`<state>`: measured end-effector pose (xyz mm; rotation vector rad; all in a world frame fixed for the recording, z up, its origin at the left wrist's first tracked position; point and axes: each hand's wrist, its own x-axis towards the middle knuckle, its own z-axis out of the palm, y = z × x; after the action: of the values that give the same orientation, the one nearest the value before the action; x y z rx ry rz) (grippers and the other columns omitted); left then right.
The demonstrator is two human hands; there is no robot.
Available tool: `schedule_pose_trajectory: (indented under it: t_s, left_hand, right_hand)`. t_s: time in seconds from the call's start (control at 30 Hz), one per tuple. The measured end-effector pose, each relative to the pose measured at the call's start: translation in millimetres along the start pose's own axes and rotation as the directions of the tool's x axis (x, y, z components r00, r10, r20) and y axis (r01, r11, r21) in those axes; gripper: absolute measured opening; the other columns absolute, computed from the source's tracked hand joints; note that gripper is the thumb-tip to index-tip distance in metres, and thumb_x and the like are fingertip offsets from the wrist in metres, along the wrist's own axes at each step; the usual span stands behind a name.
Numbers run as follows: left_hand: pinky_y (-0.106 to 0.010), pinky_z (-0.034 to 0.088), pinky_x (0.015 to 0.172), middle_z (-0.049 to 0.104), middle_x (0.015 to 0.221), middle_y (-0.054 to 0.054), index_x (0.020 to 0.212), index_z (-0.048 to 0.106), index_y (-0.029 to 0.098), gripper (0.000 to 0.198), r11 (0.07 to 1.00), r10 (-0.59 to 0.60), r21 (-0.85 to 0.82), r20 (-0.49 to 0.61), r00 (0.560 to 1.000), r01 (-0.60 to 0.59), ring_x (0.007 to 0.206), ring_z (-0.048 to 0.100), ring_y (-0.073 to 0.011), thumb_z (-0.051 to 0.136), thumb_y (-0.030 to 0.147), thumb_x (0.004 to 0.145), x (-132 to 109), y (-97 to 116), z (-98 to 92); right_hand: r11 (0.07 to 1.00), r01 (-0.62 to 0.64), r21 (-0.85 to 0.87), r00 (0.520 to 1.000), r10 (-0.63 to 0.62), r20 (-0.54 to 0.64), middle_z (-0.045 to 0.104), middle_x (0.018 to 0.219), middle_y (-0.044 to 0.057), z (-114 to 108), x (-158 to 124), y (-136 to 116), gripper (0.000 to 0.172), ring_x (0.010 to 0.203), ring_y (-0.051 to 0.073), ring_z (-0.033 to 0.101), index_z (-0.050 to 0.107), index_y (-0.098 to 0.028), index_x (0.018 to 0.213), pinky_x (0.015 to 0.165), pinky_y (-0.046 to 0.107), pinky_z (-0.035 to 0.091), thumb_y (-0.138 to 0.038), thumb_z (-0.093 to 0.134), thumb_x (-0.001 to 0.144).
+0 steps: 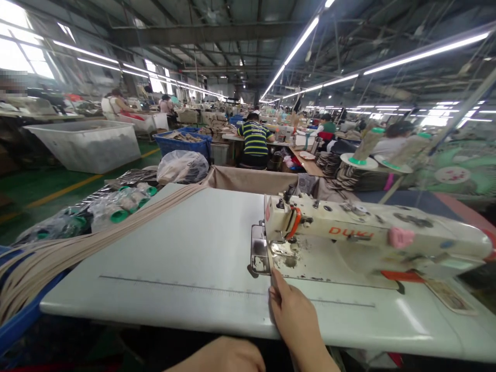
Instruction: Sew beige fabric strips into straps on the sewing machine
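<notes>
My right hand (295,316) rests on the white sewing table (186,258), just in front of the machine's needle area. Its fingers are pressed together on a thin beige strip (272,268) that runs up under the presser foot (271,247). The cream sewing machine (372,240) with orange lettering lies across the right half of the table. Only a rounded part of my left hand (222,357) shows at the bottom edge, below the table's front edge. Its fingers are hidden.
A bundle of long beige strips (89,243) runs diagonally along the table's left edge into a blue bin (23,320). Plastic-wrapped green spools (116,206) lie to the left. Thread cones (368,147) stand behind the machine. Other workers sit at tables further back.
</notes>
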<state>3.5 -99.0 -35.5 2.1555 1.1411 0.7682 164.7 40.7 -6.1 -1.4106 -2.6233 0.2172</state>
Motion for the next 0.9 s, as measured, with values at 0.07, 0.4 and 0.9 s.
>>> schedule_pose_trajectory:
  t_s: [0.07, 0.4, 0.9]
  left_hand:
    - [-0.024, 0.059, 0.088, 0.075, 0.107, -0.006, 0.097, 0.07, 0.021, 0.023, 0.988, -0.154, -0.047, -0.194, 0.969, 0.148, 0.093, 0.074, -0.0155, 0.047, 0.025, 0.103, 8.2, 0.8, -15.8]
    - [-0.054, 0.035, 0.126, 0.045, 0.16, -0.013, 0.152, 0.043, 0.012, 0.06, 0.775, -0.269, 0.503, -0.284, 0.92, 0.382, 0.153, 0.034, -0.0308, 0.06, 0.024, 0.096, 86.5, -43.1, -31.6]
    - [-0.049, 0.033, 0.124, 0.039, 0.163, -0.012, 0.164, 0.017, 0.013, 0.083, 0.651, -0.049, 0.699, -0.349, 0.936, 0.295, 0.153, 0.035, -0.0291, 0.038, 0.065, 0.102, 82.0, -48.1, -16.1]
  right_hand:
    - [1.0, 0.007, -0.001, 1.0, -0.007, -0.014, 0.078, 0.094, 0.007, 1.8, -0.7, 0.5, 0.052, 0.088, 0.026, 0.075, 0.051, -0.019, 0.151, 0.078, 0.035, 0.055, -0.022, 0.053, 0.099]
    - [0.996, 0.073, 0.043, 0.989, -0.066, -0.132, 0.078, 0.092, 0.009, 13.2, -2.8, 8.3, 0.048, 0.084, 0.026, 0.076, 0.056, -0.016, 0.144, 0.072, 0.033, 0.056, -0.021, 0.055, 0.097]
    - [0.99, 0.134, -0.034, 0.901, -0.136, -0.413, 0.076, 0.094, 0.006, 23.7, -1.7, 65.1, 0.038, 0.08, 0.022, 0.072, 0.063, -0.019, 0.124, 0.07, 0.032, 0.054, -0.01, 0.052, 0.09]
